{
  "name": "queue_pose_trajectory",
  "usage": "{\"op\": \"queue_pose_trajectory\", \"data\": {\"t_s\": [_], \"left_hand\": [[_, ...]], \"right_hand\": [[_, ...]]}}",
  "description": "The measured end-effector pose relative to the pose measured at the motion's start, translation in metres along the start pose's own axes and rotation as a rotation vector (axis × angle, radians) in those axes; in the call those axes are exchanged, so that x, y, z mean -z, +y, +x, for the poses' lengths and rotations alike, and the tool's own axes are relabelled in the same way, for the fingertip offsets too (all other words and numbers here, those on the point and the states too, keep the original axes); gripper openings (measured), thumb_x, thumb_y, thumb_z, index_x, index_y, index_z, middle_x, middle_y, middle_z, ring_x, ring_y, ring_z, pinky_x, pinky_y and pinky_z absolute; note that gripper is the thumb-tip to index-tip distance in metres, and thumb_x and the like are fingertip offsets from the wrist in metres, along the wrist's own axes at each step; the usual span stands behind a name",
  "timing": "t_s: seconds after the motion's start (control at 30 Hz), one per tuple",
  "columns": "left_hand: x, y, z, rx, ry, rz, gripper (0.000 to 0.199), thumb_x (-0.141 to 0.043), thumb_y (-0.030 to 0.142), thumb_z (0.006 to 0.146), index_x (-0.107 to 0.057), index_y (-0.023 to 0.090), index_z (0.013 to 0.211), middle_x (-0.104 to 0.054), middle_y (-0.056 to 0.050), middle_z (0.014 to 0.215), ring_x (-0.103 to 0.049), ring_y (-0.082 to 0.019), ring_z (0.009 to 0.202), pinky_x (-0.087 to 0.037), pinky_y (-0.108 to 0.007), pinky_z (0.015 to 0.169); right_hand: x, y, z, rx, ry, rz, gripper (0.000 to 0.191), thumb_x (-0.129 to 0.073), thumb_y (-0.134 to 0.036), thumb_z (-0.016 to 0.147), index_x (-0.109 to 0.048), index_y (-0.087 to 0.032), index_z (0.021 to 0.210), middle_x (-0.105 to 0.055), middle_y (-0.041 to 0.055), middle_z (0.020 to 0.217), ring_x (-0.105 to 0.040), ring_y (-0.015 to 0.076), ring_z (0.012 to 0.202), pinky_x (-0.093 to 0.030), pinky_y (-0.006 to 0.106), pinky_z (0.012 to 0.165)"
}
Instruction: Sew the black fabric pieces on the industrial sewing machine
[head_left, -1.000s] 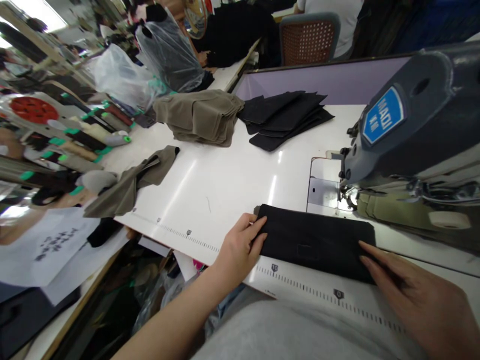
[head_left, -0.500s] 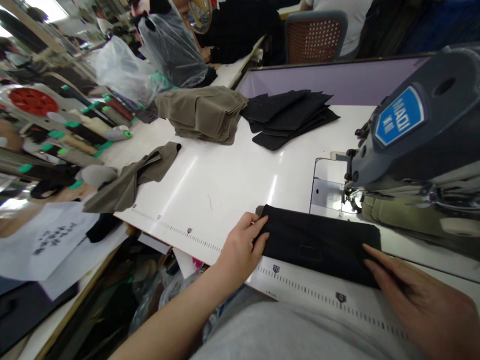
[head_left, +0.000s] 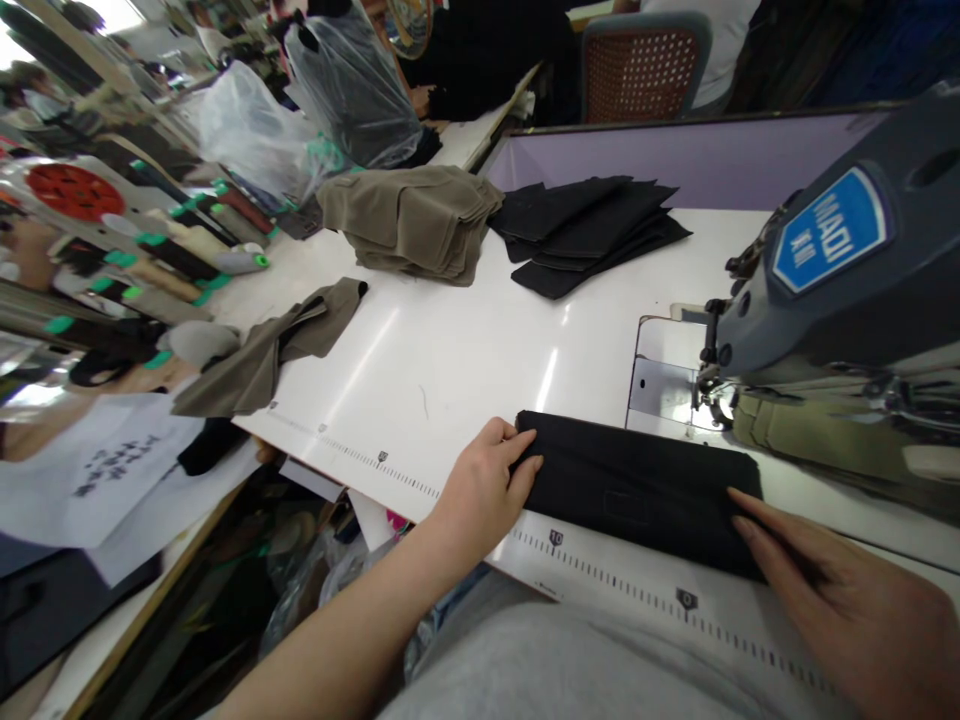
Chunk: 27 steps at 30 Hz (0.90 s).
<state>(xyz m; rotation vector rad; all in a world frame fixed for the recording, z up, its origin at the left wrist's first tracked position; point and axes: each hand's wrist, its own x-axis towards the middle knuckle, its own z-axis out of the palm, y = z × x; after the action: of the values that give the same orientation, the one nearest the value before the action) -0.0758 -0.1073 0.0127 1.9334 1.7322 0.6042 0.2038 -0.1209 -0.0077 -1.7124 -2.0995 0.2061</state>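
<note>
A long black fabric piece (head_left: 637, 485) lies flat on the white sewing table, in front of the sewing machine (head_left: 832, 240). My left hand (head_left: 491, 475) pinches its left end, with thumb and fingers on the cloth. At the right end, my right hand (head_left: 847, 590) grips the edge between thumb and forefinger; its other fingers are partly hidden. The machine's needle area (head_left: 712, 405) is just beyond the cloth's right half. Olive fabric (head_left: 787, 425) lies under the machine arm.
A stack of brown-grey fabric pieces (head_left: 412, 220) and a pile of black pieces (head_left: 592, 230) lie at the back. A loose brown-grey piece (head_left: 277, 345) rests at the left. Thread cones (head_left: 180, 255) and a paper with writing (head_left: 112, 470) are farther left. A ruler scale (head_left: 615, 580) runs along the front edge.
The brownish bit that showed at the black fabric's upper left corner is out of sight. Both hands keep their hold on the cloth. The view has shifted slightly.
</note>
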Motion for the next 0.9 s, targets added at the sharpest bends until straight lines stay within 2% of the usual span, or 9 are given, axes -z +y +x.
{"op": "queue_pose_trajectory", "data": {"t_s": [0.1, 0.27, 0.37, 0.47, 0.53, 0.6, 0.73, 0.8, 0.9], "left_hand": [[0.000, 0.000, 0.001, 0.002, 0.000, 0.039, 0.025, -0.051, 0.015, 0.081, -0.060, 0.010, 0.105, -0.054, -0.006, 0.084, -0.056, -0.015, 0.076, -0.051, -0.029, 0.075], [0.000, -0.003, 0.002, -0.070, 0.026, 0.177, 0.021, -0.052, 0.018, 0.081, -0.062, 0.012, 0.099, -0.051, -0.006, 0.088, -0.055, -0.014, 0.070, -0.053, -0.030, 0.067], [0.000, -0.007, 0.003, -0.241, 0.058, 0.278, 0.022, -0.045, 0.015, 0.084, -0.061, 0.011, 0.098, -0.049, -0.012, 0.109, -0.054, -0.020, 0.090, -0.052, -0.037, 0.077], [0.000, -0.011, 0.006, -0.462, -0.048, 0.320, 0.034, -0.032, 0.008, 0.086, -0.055, 0.013, 0.110, -0.044, -0.011, 0.125, -0.045, -0.022, 0.110, -0.045, -0.040, 0.091], [0.000, -0.009, 0.010, -0.543, -0.124, 0.352, 0.040, -0.027, 0.004, 0.086, -0.051, 0.013, 0.116, -0.048, -0.009, 0.123, -0.048, -0.019, 0.109, -0.045, -0.036, 0.093], [0.000, -0.003, 0.015, -0.560, -0.139, 0.420, 0.037, -0.028, 0.008, 0.088, -0.051, 0.012, 0.117, -0.054, -0.010, 0.115, -0.053, -0.019, 0.100, -0.048, -0.034, 0.088], [-0.004, 0.018, 0.022, -0.521, -0.146, 0.592, 0.037, -0.048, 0.033, 0.086, -0.054, 0.011, 0.114, -0.059, -0.010, 0.095, -0.055, -0.024, 0.084, -0.052, -0.038, 0.070], [-0.008, 0.025, 0.024, -0.504, -0.158, 0.649, 0.044, -0.054, 0.042, 0.081, -0.056, 0.011, 0.112, -0.058, -0.010, 0.090, -0.054, -0.026, 0.082, -0.051, -0.040, 0.068], [-0.013, 0.025, 0.025, -0.591, -0.169, 0.672, 0.045, -0.052, 0.041, 0.082, -0.056, 0.005, 0.109, -0.056, -0.015, 0.104, -0.052, -0.027, 0.096, -0.047, -0.039, 0.082]], "right_hand": [[0.001, -0.002, 0.003, 0.082, 0.003, -0.064, 0.044, -0.034, -0.049, 0.084, -0.066, -0.020, 0.093, -0.069, 0.0042, 0.080, -0.065, 0.0218, 0.063, -0.052, 0.030, 0.048], [0.001, -0.008, 0.005, 0.004, -0.011, -0.023, 0.041, -0.037, -0.047, 0.084, -0.067, -0.020, 0.093, -0.069, 0.0046, 0.079, -0.065, 0.0216, 0.063, -0.052, 0.030, 0.050], [0.001, -0.012, 0.006, -0.026, -0.031, 0.059, 0.035, -0.042, -0.040, 0.083, -0.066, -0.019, 0.094, -0.069, 0.0041, 0.083, -0.065, 0.0199, 0.068, -0.053, 0.029, 0.057], [0.001, -0.014, 0.007, -0.031, -0.037, 0.077, 0.030, -0.043, -0.033, 0.083, -0.065, -0.019, 0.096, -0.069, 0.0031, 0.086, -0.065, 0.0183, 0.071, -0.053, 0.029, 0.062], [0.002, -0.016, 0.008, -0.027, -0.043, 0.052, 0.028, -0.043, -0.030, 0.084, -0.065, -0.018, 0.096, -0.069, 0.0029, 0.084, -0.065, 0.0174, 0.069, -0.053, 0.029, 0.062], [0.004, -0.018, 0.008, -0.018, -0.058, 0.001, 0.027, -0.042, -0.026, 0.084, -0.065, -0.017, 0.096, -0.069, 0.0034, 0.083, -0.064, 0.0171, 0.069, -0.052, 0.028, 0.061], [0.008, -0.025, 0.011, 0.023, -0.074, -0.163, 0.024, -0.045, -0.025, 0.084, -0.064, -0.016, 0.094, -0.066, 0.0055, 0.077, -0.061, 0.0173, 0.060, -0.050, 0.029, 0.051], [0.008, -0.027, 0.014, 0.088, -0.038, -0.250, 0.023, -0.045, -0.023, 0.084, -0.064, -0.014, 0.093, -0.064, 0.0085, 0.079, -0.060, 0.0186, 0.062, -0.050, 0.031, 0.052], [0.007, -0.027, 0.019, 0.358, -0.020, -0.264, 0.029, -0.039, -0.011, 0.084, -0.061, -0.014, 0.102, -0.059, 0.0137, 0.107, -0.057, 0.0242, 0.096, -0.048, 0.041, 0.078]]}}
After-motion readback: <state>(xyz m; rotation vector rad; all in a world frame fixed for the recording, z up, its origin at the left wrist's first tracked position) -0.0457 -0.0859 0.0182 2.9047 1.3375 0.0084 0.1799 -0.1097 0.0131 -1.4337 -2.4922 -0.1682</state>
